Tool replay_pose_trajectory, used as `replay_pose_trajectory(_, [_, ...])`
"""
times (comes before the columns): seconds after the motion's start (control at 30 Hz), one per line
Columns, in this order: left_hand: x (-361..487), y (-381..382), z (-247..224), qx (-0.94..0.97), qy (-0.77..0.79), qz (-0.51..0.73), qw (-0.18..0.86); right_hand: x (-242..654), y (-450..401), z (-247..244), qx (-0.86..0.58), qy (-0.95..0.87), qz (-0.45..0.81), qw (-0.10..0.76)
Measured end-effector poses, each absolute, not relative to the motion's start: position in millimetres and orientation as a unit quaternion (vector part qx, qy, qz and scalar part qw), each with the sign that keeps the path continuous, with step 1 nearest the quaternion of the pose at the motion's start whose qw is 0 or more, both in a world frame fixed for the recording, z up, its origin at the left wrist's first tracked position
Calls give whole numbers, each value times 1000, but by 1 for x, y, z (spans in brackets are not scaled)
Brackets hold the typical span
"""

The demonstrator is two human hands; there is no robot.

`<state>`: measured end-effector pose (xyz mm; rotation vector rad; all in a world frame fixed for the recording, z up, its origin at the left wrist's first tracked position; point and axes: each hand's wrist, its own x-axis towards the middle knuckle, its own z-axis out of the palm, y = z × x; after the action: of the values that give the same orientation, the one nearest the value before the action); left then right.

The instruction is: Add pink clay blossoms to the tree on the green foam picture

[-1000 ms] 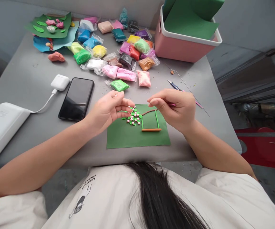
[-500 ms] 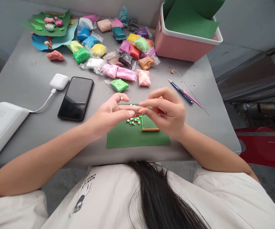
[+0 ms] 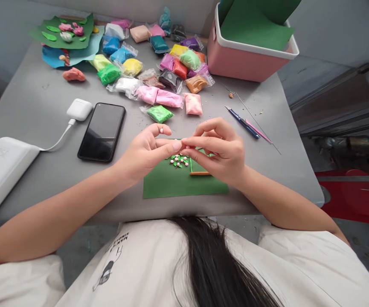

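Over the green sheet [image 3: 171, 183], the fingertips of my two hands meet. My left hand [image 3: 150, 149] has its thumb pressed on the index finger, and a small pale pink clay ball [image 3: 161, 130] rests against its curled fingers. My right hand [image 3: 222, 149] pinches at the left fingertips; a tiny bit of pink clay seems to be there, mostly hidden. A spot of pink also shows under the right fingers. Below them on the sheet lie green clay leaves with pale pink dots [image 3: 179, 160] and a brown clay strip [image 3: 200, 173] joined to a thin green line.
Bagged clay in many colours [image 3: 168, 81] covers the back. A phone [image 3: 101, 132], earbud case [image 3: 79, 109] and white power bank [image 3: 8, 170] lie left. Pens [image 3: 243, 123] and a thin wire lie right, below a pink bin [image 3: 242, 64]. Finished clay pictures [image 3: 65, 34] sit back left.
My right hand has shifted slightly left, its fingertips now closer to my left thumb tip. My left fingers have drawn in a little. The things on the table have not moved.
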<state>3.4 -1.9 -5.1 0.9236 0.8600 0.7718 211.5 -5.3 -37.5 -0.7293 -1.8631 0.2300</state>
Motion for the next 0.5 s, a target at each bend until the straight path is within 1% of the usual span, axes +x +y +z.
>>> replay_pose_trajectory(0.3, [3,0,-8,415,412,333,740,212,-8,-40,-295,-787,117,529])
replay_pose_trajectory(0.5, [5,-1,-11,363,398,342,770,216,-4,-43,-296,-795,47,527])
